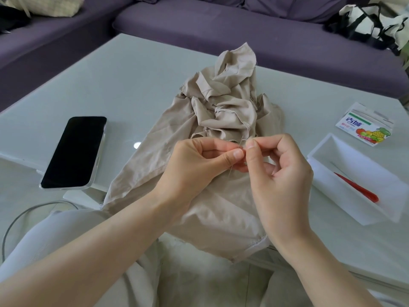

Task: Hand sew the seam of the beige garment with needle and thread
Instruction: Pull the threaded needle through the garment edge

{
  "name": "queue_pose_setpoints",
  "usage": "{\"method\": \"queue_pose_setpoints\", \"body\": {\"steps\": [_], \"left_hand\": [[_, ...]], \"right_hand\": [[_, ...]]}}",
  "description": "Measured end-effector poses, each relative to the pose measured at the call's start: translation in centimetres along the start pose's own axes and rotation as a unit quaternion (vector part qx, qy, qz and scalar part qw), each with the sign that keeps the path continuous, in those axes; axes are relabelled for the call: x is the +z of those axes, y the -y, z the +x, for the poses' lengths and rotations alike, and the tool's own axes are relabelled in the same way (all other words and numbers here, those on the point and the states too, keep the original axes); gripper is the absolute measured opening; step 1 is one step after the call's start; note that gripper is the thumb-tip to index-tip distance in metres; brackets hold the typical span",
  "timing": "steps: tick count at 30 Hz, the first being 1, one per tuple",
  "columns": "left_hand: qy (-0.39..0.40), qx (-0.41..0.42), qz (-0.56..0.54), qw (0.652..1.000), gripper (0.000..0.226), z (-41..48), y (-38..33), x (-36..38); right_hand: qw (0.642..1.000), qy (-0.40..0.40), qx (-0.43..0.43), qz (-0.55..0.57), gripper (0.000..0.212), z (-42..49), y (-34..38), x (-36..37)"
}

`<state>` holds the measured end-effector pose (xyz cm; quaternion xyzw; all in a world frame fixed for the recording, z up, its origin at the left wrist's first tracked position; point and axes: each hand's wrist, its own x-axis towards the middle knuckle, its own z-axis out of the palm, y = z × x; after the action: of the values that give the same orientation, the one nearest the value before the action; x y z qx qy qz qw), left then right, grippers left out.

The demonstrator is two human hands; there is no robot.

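- The left hand point(197, 165) is raised over the beige garment point(225, 100); its grip is narrow, with thumb and forefinger pinching the needle point(240, 143) about mid-shaft
- The needle stands tilted, its top leaning away from the person; its lower end shows below the left thumb
- The right hand point(281, 165) meets the left at the fingertips; its grip is also narrow, thumb and forefinger pinched together just beside the needle's top
- A faint, short strand of thread point(245, 140) seems to run from the needle's top into that pinch; it is too fine to follow further
- The garment lies crumpled in the middle of the pale counter point(132, 74), bunched high at the far end, with its near part hanging over the counter's edge towards the person
- A stitched seam edge shows just behind the fingertips
- A dark phone point(74, 151) lies face up to the left of the garment
- To the right, an open white box point(327, 151) holds a red tool point(356, 187), with a small printed packet point(365, 127) beyond it
- A purple sofa point(221, 21) stands behind the counter
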<state>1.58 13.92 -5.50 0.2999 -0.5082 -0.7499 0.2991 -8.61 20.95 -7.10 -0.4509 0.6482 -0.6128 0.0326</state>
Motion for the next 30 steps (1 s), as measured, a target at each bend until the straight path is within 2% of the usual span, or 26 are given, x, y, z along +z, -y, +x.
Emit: {"method": "queue_pose_setpoints", "body": {"steps": [11,17,30], "left_hand": [[-0.003,0.008,0.003,1.000,0.017,0.01,-0.07,0.07],[-0.002,0.006,0.001,1.000,0.011,-0.02,-0.04,0.15],[0.004,0.015,0.012,1.000,0.007,-0.26,-0.28,0.07]], "right_hand": [[1.000,-0.019,-0.012,-0.001,0.007,-0.09,0.11,0.11],[1.000,-0.022,-0.015,0.001,0.008,-0.10,0.07,0.13],[1.000,-0.006,-0.029,0.008,0.007,-0.17,-0.17,0.03]]}}
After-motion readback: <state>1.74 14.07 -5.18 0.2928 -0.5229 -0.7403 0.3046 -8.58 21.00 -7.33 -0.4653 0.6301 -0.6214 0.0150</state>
